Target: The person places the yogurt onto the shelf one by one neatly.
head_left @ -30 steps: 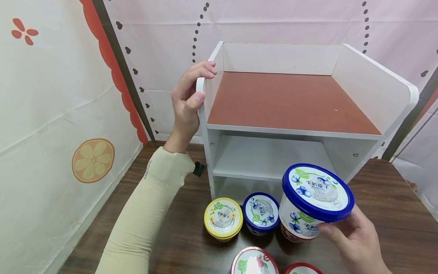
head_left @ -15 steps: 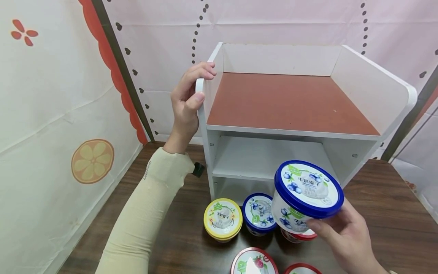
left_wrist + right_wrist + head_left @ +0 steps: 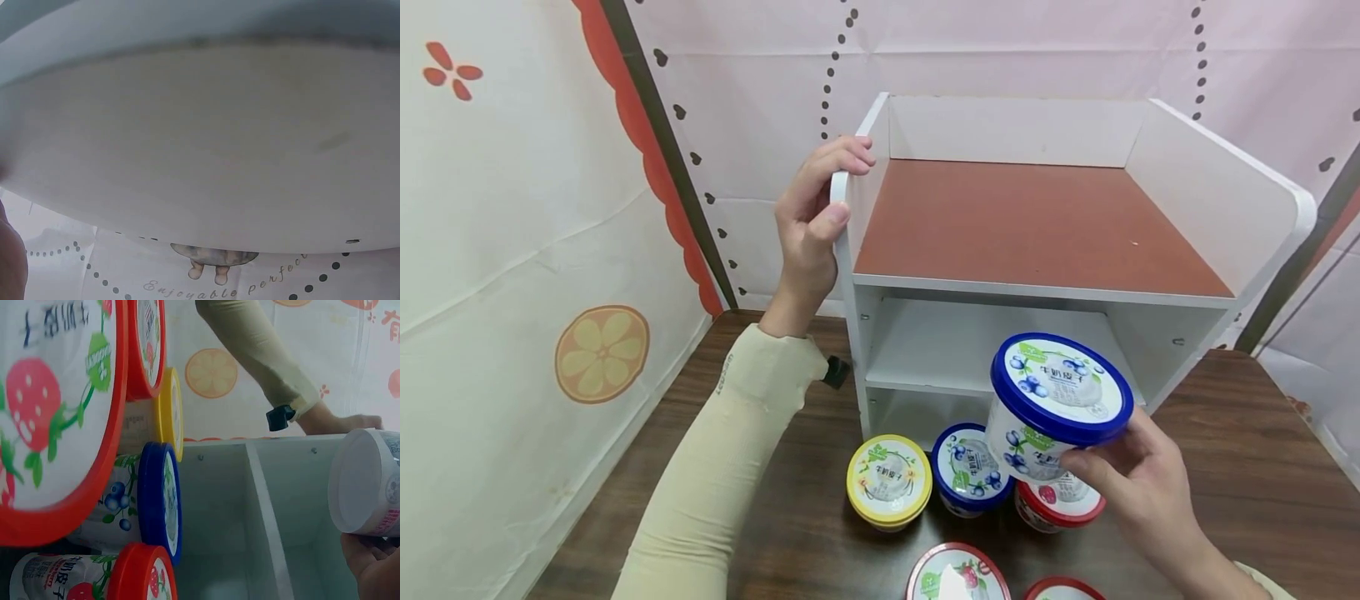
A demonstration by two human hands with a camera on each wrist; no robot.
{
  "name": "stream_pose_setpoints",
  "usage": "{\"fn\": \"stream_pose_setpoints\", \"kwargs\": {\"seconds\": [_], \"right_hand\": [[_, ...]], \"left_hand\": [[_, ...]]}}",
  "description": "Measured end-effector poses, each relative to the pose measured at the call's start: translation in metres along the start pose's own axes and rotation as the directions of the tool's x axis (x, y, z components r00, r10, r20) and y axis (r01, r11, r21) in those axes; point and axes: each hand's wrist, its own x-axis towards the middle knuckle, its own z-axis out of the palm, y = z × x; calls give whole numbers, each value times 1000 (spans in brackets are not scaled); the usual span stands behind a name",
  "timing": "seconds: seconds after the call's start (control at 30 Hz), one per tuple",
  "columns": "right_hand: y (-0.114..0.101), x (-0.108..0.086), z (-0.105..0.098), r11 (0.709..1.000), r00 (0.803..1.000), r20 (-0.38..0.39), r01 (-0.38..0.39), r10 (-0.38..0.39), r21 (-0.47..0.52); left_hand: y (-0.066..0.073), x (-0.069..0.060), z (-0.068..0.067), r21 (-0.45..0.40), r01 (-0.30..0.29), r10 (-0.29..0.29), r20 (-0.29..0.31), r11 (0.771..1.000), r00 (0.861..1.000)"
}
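Observation:
My right hand (image 3: pixel 1138 479) grips a large white tub with a blue lid and blueberry print (image 3: pixel 1060 392) by its side. The tub hangs tilted in front of the shelf unit's lower openings; its pale underside shows in the right wrist view. My left hand (image 3: pixel 812 208) holds the upper front edge of the white shelf unit's left side panel (image 3: pixel 844 242), thumb in front and fingers over the top. Below the held tub stand a yellow-lidded tub (image 3: pixel 889 481), a smaller blue-lidded tub (image 3: pixel 972 468) and a red-lidded tub (image 3: pixel 1075 504), partly hidden by it.
Nearer me, two more red-lidded tubs (image 3: pixel 957 575) are cut off by the frame's bottom edge. The white unit has a brown top board (image 3: pixel 1037 225) and a middle shelf (image 3: pixel 955 346). Everything stands on a dark wooden table (image 3: pixel 790 492) before printed cloth walls (image 3: pixel 752 100).
My right hand has carried the blue-lidded tub left and slightly up in the head view, uncovering more of the red-lidded tub beneath. The left hand keeps its hold on the panel.

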Motion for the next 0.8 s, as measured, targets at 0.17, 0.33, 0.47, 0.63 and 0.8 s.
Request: {"fn": "stream_pose_setpoints", "kwargs": {"seconds": [0.17,0.33,0.47,0.63,0.8], "right_hand": [[4,4,-1,1000,1000,9,9,-9,-6],[5,9,-1,998,999,28,39,-40,39],[2,13,0,994,996,41,70,-74,85],[-5,18,2,992,995,46,82,-86,97],[-12,22,3,991,994,54,90,-96,96]], "left_hand": [[0,0,0,7,-2,2,5,1000,1000],[0,0,0,14,6,-6,1,1000,1000],[0,0,1,13,9,-9,0,1000,1000],[0,0,2,8,14,-14,-5,1000,1000],[1,-1,2,4,12,-12,-8,1000,1000]]}}
